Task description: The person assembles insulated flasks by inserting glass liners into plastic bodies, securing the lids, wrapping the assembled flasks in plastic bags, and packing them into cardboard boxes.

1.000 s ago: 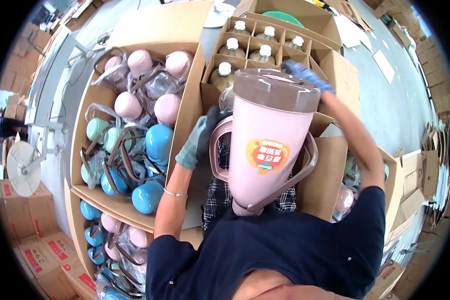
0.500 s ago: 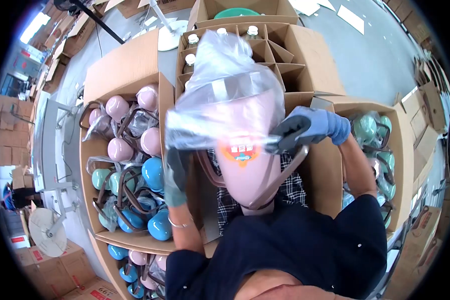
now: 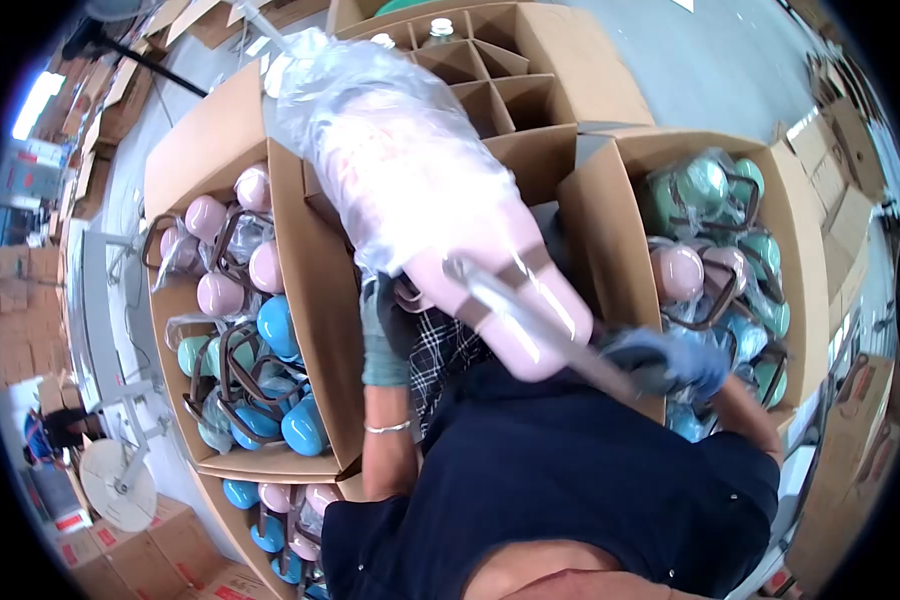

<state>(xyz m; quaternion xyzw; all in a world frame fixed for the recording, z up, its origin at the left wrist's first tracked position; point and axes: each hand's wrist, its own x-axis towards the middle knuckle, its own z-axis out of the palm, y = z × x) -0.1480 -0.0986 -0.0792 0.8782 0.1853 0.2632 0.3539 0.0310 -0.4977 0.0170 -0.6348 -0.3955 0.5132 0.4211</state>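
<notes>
A pink thermos jug (image 3: 505,250) lies slanted in front of me, its domed, brown-banded end towards my body. A clear plastic bag (image 3: 400,150) covers most of the jug, bunched at the far end. My left hand (image 3: 385,325), in a grey-green glove with a dark palm, is closed against the jug's left side, near a pink side grip. Its fingertips are partly hidden. My right hand (image 3: 670,362), in a blue glove with a dark palm, is smeared by motion beside the far end of the jug's blurred carry handle (image 3: 530,318). Whether it grips the handle is unclear.
On my left, an open carton (image 3: 320,300) holds pink, green and blue jugs. Another carton (image 3: 800,270) of jugs stands on my right. Ahead is a carton with cardboard dividers (image 3: 525,95) and some silver-capped bottles (image 3: 440,32). More jugs (image 3: 270,535) sit at lower left.
The jug has tilted, its far end swinging left and its domed end right. The bag has come down over more of the body. My right hand has moved down and right, away from the bag's edge.
</notes>
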